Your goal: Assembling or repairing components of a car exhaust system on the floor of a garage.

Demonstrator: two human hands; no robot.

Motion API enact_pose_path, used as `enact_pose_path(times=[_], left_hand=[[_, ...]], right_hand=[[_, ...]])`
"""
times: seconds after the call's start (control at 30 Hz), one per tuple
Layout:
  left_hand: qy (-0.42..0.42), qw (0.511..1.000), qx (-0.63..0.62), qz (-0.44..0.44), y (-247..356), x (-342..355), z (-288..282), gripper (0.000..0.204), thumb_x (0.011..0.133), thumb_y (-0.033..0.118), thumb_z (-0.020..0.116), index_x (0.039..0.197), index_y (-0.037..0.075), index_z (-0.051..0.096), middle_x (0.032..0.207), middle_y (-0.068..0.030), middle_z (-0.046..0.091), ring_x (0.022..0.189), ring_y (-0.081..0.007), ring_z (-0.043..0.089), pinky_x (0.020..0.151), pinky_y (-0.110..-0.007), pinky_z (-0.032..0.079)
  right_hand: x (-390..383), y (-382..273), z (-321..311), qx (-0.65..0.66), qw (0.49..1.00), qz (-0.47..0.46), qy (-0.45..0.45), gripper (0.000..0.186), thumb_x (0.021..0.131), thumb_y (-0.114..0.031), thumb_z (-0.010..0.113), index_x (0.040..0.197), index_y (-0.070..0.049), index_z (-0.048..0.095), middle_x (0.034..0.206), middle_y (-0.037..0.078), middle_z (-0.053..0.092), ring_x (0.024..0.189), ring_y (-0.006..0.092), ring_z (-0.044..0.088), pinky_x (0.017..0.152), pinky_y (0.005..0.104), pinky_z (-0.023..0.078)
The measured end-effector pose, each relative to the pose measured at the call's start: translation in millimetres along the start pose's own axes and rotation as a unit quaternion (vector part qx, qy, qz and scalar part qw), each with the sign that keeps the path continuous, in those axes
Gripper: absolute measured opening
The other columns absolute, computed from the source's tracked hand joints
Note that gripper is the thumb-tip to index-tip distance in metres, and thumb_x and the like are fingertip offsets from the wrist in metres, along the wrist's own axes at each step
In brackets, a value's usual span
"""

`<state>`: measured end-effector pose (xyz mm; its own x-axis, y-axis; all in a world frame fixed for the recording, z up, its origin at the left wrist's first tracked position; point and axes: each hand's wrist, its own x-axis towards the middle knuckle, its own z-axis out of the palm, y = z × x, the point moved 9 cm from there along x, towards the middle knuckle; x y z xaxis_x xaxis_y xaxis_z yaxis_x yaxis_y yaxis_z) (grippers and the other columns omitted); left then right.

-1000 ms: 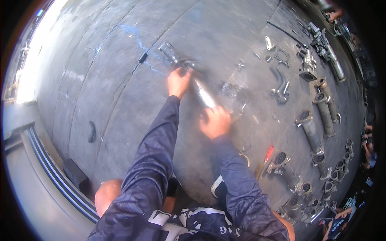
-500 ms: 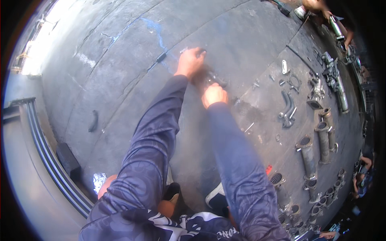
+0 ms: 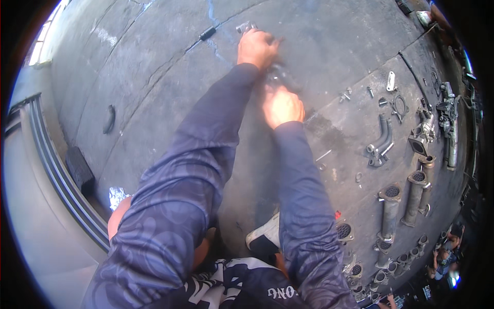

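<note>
Out over the concrete floor, my left hand [image 3: 257, 49] is closed around a metal part. A silvery end of that part [image 3: 246, 27] pokes out past the knuckles. Closer to me, my right hand [image 3: 284, 107] has its fingers curled in a grip. Just beyond its knuckles is a dark, shiny metal piece [image 3: 279, 76], smeared by motion. Whether the silvery end and the dark piece belong to one part I cannot tell. My fingers hide most of what both hands grip.
Right of my arms lie bolts [image 3: 370, 91], a flat gasket [image 3: 399, 105], curved pipes [image 3: 382, 140] and metal tubes with honeycomb ends [image 3: 389, 211]. At left are a short black hose [image 3: 109, 119], a dark block [image 3: 80, 170] and a metal panel edge [image 3: 56, 170]. Other people [image 3: 445, 255] crouch at far right.
The view has tilted, so floor things at left and my hands sit higher in the picture. Both hands keep their grip, and the silvery end beyond my left hand shows more plainly.
</note>
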<state>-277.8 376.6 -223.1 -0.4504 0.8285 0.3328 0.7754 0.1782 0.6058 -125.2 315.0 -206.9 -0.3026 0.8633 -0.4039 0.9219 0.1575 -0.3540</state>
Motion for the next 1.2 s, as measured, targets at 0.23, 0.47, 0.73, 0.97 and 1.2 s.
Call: enact_pose_path(times=[0.23, 0.47, 0.73, 0.97, 1.2], left_hand=[[-0.007, 0.999, 0.012, -0.04, -5, -2, -6, 0.037, 0.079, 0.041, 0.069, 0.08, 0.004, 0.07, 0.081, -0.0161, 0.066, 0.079, -0.0339, 0.064, 0.073, -0.039, 0.052], [-0.026, 0.998, 0.049, 0.003, 8, -1, 3, 0.039, 0.081, 0.045, 0.066, 0.084, 0.006, 0.072, 0.08, -0.0147, 0.067, 0.077, -0.034, 0.064, 0.072, -0.039, 0.052], [-0.058, 0.996, 0.066, -0.016, 10, -2, 5, 0.039, 0.082, 0.047, 0.063, 0.085, 0.009, 0.073, 0.081, -0.0147, 0.067, 0.078, -0.0332, 0.065, 0.074, -0.041, 0.052], [-0.064, 0.996, 0.065, -0.007, 19, 8, 9, 0.038, 0.08, 0.043, 0.065, 0.088, 0.007, 0.071, 0.086, -0.0171, 0.068, 0.085, -0.0349, 0.064, 0.077, -0.042, 0.051], [-0.155, 0.947, -0.273, -0.065, 22, 10, 85, 0.047, 0.074, 0.029, 0.07, 0.113, 0.003, 0.067, 0.112, -0.0127, 0.067, 0.106, -0.0237, 0.062, 0.092, -0.037, 0.048]], right_hand=[[0, 4, 4, 0.096, 0.995, 0.008, -0.01, 0.045, 0.093, -0.037, 0.05, 0.089, 0.005, 0.066, 0.091, 0.03, 0.065, 0.092, 0.0436, 0.063, 0.084, 0.0472, 0.048], [-5, 21, 16, 0.217, 0.972, 0.077, -0.039, 0.049, 0.093, -0.039, 0.048, 0.091, 0.008, 0.065, 0.095, 0.033, 0.062, 0.097, 0.0456, 0.06, 0.088, 0.0465, 0.046], [-2, 31, 56, 0.335, 0.935, 0.101, -0.059, 0.049, 0.091, -0.039, 0.05, 0.092, 0.009, 0.063, 0.091, 0.032, 0.063, 0.094, 0.0436, 0.061, 0.082, 0.0439, 0.046], [-1, 19, 17, 0.166, 0.985, 0.038, 0.003, 0.041, 0.092, -0.035, 0.047, 0.095, 0.001, 0.066, 0.097, 0.026, 0.065, 0.096, 0.0434, 0.06, 0.082, 0.0466, 0.048], [3, 50, -12, 0.051, 0.989, 0.121, 0.073, 0.033, 0.093, -0.025, 0.046, 0.114, -0.006, 0.063, 0.117, 0.02, 0.062, 0.111, 0.0253, 0.06, 0.09, 0.0417, 0.049]])
